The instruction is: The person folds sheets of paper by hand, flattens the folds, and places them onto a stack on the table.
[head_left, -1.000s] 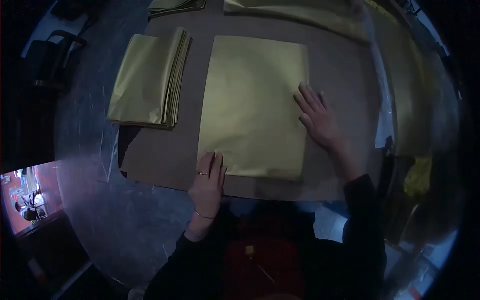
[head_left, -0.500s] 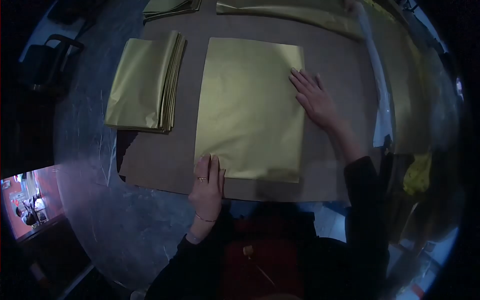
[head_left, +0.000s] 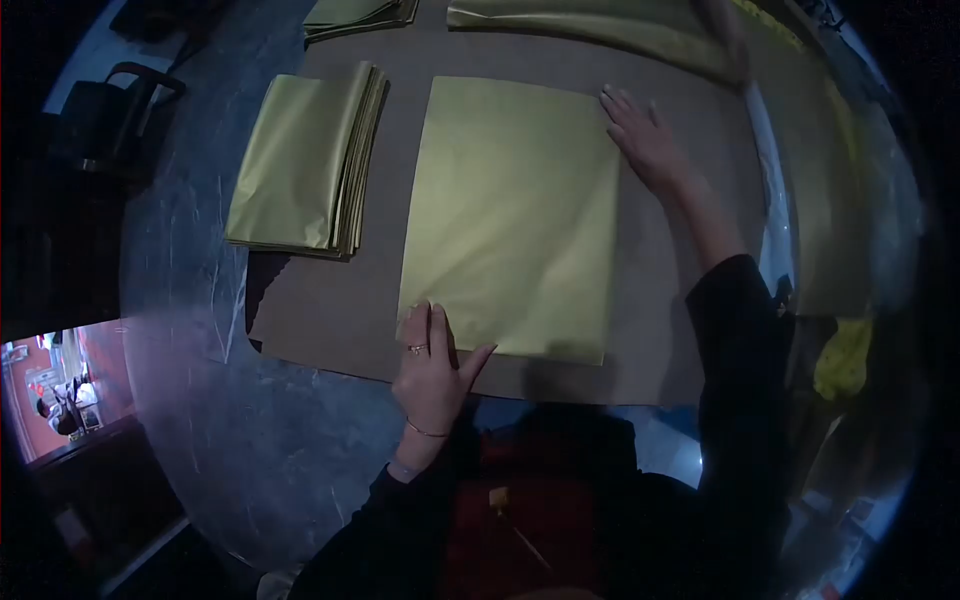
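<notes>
A flat gold sheet (head_left: pixel 515 215), which may be folded, lies on a brown board (head_left: pixel 325 315) in front of me. My left hand (head_left: pixel 432 365) presses on its near left corner, fingers stretched and thumb spread to the right along the near edge. At the far right corner, my right hand (head_left: pixel 645 142) rests with fingers extended, the fingertips at the sheet's edge and the palm over the board. Neither hand grips anything. Left of the sheet sits a stack of folded gold sheets (head_left: pixel 300 165).
More gold sheets (head_left: pixel 355 12) lie at the far left of the board, and a long gold piece (head_left: pixel 590 32) spans its far edge. A grey marbled table (head_left: pixel 290 430) extends beneath. Yellow material (head_left: pixel 842 360) hangs at right; a black chair (head_left: pixel 115 115) stands at upper left.
My right hand has slid away from me along the sheet's right edge to the far corner. My left thumb has spread outward. The whole view has shifted slightly.
</notes>
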A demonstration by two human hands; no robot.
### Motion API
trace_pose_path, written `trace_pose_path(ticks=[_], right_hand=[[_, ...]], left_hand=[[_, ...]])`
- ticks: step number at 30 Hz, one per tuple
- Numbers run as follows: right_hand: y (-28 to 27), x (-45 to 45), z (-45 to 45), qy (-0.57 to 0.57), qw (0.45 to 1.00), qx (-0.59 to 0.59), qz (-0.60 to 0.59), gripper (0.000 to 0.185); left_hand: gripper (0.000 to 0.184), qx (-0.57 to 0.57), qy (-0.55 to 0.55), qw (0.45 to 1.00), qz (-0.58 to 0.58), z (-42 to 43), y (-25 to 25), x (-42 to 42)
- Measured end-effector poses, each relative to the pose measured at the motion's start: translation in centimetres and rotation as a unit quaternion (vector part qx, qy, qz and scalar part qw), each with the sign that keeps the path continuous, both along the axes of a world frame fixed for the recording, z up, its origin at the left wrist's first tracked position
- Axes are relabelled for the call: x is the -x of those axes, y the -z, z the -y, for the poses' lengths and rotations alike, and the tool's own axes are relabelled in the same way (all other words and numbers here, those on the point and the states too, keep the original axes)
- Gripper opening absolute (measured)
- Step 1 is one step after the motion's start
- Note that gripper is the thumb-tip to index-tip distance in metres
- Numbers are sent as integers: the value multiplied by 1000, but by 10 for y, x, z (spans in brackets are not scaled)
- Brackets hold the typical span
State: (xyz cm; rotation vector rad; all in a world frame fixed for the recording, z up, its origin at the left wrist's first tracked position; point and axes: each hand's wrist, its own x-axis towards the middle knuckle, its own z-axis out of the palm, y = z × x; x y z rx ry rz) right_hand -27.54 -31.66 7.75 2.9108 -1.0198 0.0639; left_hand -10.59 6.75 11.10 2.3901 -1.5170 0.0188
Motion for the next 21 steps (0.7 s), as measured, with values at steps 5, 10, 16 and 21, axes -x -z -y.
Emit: trace_pose_path(ticks=[5,10,16,21], right_hand=[[-6,4,-40,11,999,-38,35,50],[-21,25,-132,-83,996,-42,14,48],[-21,59,-210,-134,986,-102,-13,51],[-12,72,-229,-193,979,-65,-3,56]], left_hand=[[69,13,0,1000,-3,-1,2,2],[66,38,12,998,45,0,3,0],[66,20,0,999,47,3,5,4],[64,30,5,998,57,2,7,4]])
